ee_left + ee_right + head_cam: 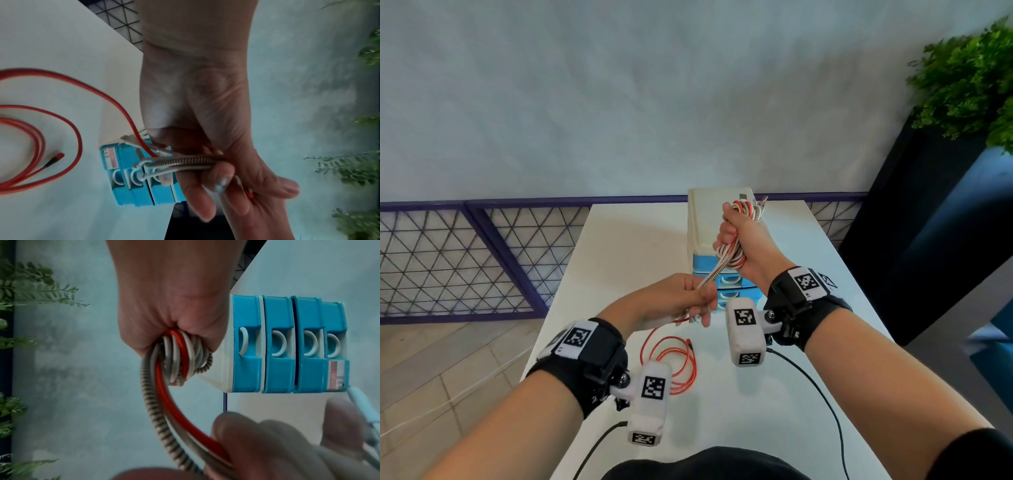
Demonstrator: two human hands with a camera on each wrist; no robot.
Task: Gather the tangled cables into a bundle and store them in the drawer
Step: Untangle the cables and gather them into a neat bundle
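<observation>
Your right hand (743, 236) is a tight fist, its fingers (185, 321) curled round a coiled bundle of cables (185, 356), red, white and striped, with loops sticking out above and below the fist. The hand is raised, thumb side up, wrist bent back toward you. Below and left of it, your left hand (681, 301) pinches the loose strands (185, 162) that trail down from the bundle, thumb against curled fingers (205, 203); the striped braided strand runs taut between the two hands. Silvery plug ends poke out just beyond the left fingers. From under the left hand a red cable (671, 363) drops to the white tabletop (619, 246) and lies there in loose loops, nearer you than both hands. Just beyond the right fingers stands the small drawer unit (705, 219), white-topped, its blue drawers (277, 345) all closed.
</observation>
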